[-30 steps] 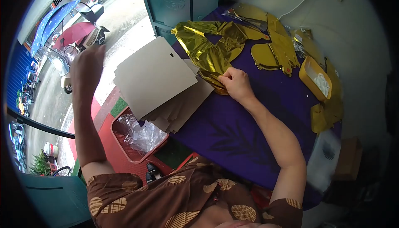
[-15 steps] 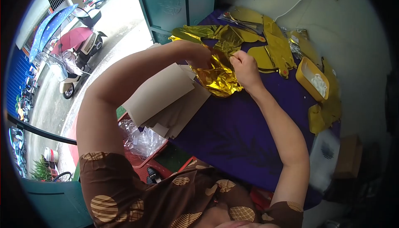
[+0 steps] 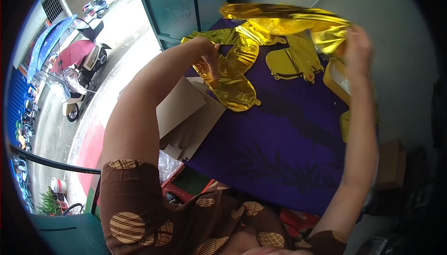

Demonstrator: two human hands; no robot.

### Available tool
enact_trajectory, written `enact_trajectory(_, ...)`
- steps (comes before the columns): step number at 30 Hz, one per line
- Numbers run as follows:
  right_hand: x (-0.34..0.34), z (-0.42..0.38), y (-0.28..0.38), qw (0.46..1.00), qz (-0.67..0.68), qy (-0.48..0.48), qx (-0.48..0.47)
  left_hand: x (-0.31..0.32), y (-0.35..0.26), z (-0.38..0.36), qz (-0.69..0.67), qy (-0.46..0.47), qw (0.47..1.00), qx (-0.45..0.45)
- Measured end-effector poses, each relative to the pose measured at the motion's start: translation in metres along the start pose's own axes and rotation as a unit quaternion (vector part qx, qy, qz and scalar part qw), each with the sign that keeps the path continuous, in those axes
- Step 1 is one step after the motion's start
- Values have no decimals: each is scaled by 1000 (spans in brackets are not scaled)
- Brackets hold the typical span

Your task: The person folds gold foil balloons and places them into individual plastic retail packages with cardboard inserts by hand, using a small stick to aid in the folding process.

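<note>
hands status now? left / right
Left hand: closed on the gold foil balloon lying on the table.
Right hand: raised, gripping a lifted gold foil piece.

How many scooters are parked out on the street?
3: one under the umbrellas, one far up the road, and a row at the left edge may hide more.

- Purple-clothed bench [image 3: 279, 138] fills the centre.
- Teal metal door [image 3: 181, 3] at top centre.
- White plastered wall [image 3: 396, 31] at right.
- Sunlit grey concrete street [image 3: 116, 36] at upper left.
</note>
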State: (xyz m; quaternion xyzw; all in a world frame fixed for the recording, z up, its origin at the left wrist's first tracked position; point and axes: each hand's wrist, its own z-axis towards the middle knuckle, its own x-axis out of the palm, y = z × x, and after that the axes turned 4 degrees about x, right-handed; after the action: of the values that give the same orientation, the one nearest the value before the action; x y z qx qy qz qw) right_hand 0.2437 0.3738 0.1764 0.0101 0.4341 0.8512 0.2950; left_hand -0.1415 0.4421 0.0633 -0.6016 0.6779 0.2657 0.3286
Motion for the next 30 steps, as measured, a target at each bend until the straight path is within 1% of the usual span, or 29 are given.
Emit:
enact_trajectory(1, -29, 23, -6, 999, 1, -41, -2, -1, 0, -1, -4, 7, 1000, 2)
enact_trajectory(3, -87, 36, 4, 989, 125, -66, 50, -3, 0, -4, -7, 20, 1000, 3)
enact_trajectory(5, -146, 44, -5, 990, 114, -83, 25, -6, -2, -9, -8, 32, 999, 1)
enact_trajectory(7, -190, 26, 17, 991, 36, -131, -17, -8, -6, -21, -17, 41, 999, -5)
enact_trajectory(8, -217, 26, 23, 986, 69, -153, -16, -9, -9, -26, -25, 44, 999, -15)
enact_trajectory(9, -246, 27, 26, 979, 102, -176, -14, -9, -7, -15, -13, 51, 998, -22)
enact_trajectory(10, -261, 23, 32, 971, 135, -199, -12, -10, -6, -3, 0, 59, 998, -29)
enact_trajectory(12, -268, 2, 43, 984, 89, -151, 11, -4, 0, 9, 15, 22, 999, -31)
enact_trajectory(13, -266, -10, 55, 989, 65, -128, 23, -5, -4, 8, 50, -2, 999, -13)
enact_trajectory(14, -257, -25, 71, 990, -106, -84, -34, -6, -11, 8, 86, -26, 996, 7)
enact_trajectory(17, -223, -54, 90, 997, -74, -20, -13, -10, -41, 5, 188, -96, 975, 72)
enact_trajectory(19, -211, -70, 96, 998, -61, 33, 7, -4, -70, -17, 142, -189, 964, 124)
enact_trajectory(20, -202, -80, 100, 998, -31, 55, 20, 7, -98, -50, 62, -255, 953, 154)
enact_trajectory(21, -196, -91, 106, 995, -37, 86, 32, 14, -118, -88, -60, -199, 952, 225)
enact_trajectory(22, -188, -105, 107, 994, -37, 101, 22, 26, -133, -113, -176, -149, 934, 274)
enact_trajectory(23, -179, -121, 109, 992, -36, 117, 12, 39, -147, -138, -290, -90, 901, 310)
enact_trajectory(24, -169, -141, 119, 986, -101, 129, -27, 52, -158, -152, -394, -42, 859, 325)
enact_trajectory(25, -159, -162, 128, 974, -164, 140, -65, 61, -169, -164, -427, -9, 851, 307)
enact_trajectory(26, -149, -177, 126, 953, -179, 159, -185, 68, -180, -175, -457, 25, 841, 288)
enact_trajectory(27, -140, -193, 119, 917, -192, 176, -302, 74, -187, -181, -486, 58, 829, 269)
enact_trajectory(29, -126, -224, 116, 839, -236, 247, -424, 87, -197, -174, -508, 108, 818, 246)
enact_trajectory(30, -118, -241, 113, 841, -201, 255, -434, 96, -202, -168, -518, 132, 812, 235)
